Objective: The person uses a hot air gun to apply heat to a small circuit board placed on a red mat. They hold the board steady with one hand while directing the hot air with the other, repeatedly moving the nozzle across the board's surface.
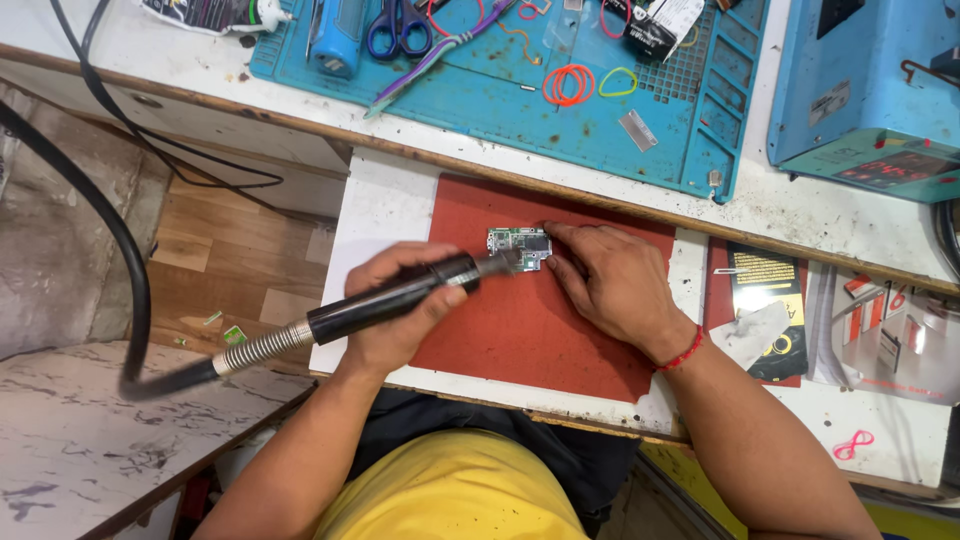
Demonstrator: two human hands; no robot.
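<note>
The white workbench spreads beneath both hands, and beyond the fingertips lies the blue work mat, well apart from them, carrying blue-handled scissors and an orange rubber band; further right of the right hand's fingers stands a blue machine with a red display; directly under both hands sits the red mat, on which everything in hand rests.

The left hand is wrapped around the black handpiece, fingers curled tight over its barrel and the thumb laid along the near side; from the heel of that hand a coiled metal spring and black hose trail off to the left; the handpiece's metal tip points right, past the left fingertips, and meets the near edge of the board.

The right hand lies flat on the red mat, fingers held close together and stretched leftward; the index fingertip presses the right edge of the small green circuit board, which lies flat on the mat between the two sets of fingers, touching the right fingertips and just beyond the left ones; a red thread bracelet circles the right wrist, behind those fingers.
</note>
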